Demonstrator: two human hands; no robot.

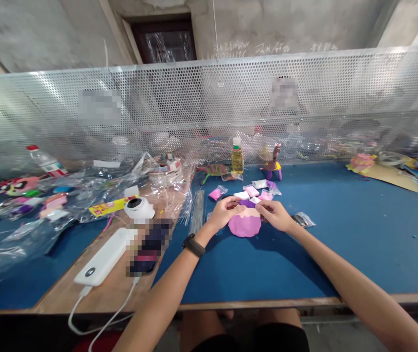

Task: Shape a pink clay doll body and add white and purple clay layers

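Note:
A rounded, flat-looking piece of modelling clay [244, 226] is between my two hands, lilac below, with a peach band and dark purple at its top. My left hand [226, 211], a black band on its wrist, pinches the upper left edge. On the opposite side, the fingers of my right hand [275, 215] are closed on the upper right edge. Just beyond my hands lie small packets of pink clay [216, 193] and white clay [259, 184]. A small clear bag with dark contents [303, 219] rests by my right wrist.
Thin metal wires [197, 210] lie left of my hands. Behind stand an oil bottle [237, 159], a clay dinosaur [214, 169] and a long-necked clay figure [274, 164]. A white power bank [102, 259], a cabled phone [148, 249] and a white camera [139, 209] sit further left.

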